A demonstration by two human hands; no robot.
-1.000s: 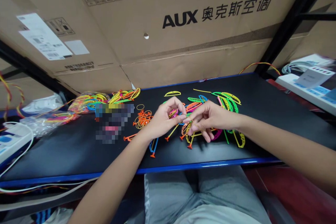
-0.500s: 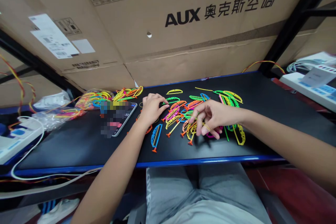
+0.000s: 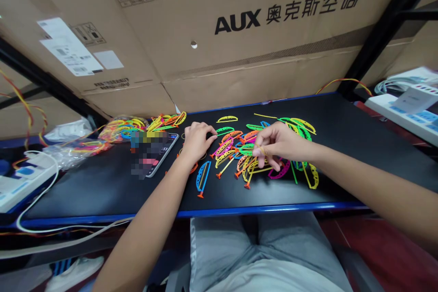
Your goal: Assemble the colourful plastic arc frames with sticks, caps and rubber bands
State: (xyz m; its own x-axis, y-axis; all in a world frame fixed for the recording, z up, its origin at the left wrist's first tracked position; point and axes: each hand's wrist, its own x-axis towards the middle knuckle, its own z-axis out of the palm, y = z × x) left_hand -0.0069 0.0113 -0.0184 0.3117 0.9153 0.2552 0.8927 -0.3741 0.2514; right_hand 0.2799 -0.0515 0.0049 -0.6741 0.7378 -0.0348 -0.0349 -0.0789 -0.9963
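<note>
My left hand (image 3: 199, 140) rests on the black table (image 3: 119, 198), thumb and index finger apart, with nothing visible between them. Its fingertips are beside the left end of a green toy bow (image 3: 226, 131). Over the right part of a pile of small colourful bows, my right hand (image 3: 275, 142) pinches a thin tan rubber band between thumb and index finger. Under that hand are a magenta bow (image 3: 280, 172) and yellow pieces. A blue bow with an orange-tipped arrow (image 3: 203, 178) lies apart, nearer the front edge.
A phone (image 3: 163, 155) lies left of my left hand. Behind it are loose bows (image 3: 167, 122) and plastic bags of more (image 3: 119, 128). A large cardboard box (image 3: 239, 68) stands along the back. Power strips (image 3: 407, 112) and cables sit at both sides.
My right hand has risen slightly and its thumb and index finger have closed on the rubber band, uncovering more of the magenta bow. My left hand has barely moved.
</note>
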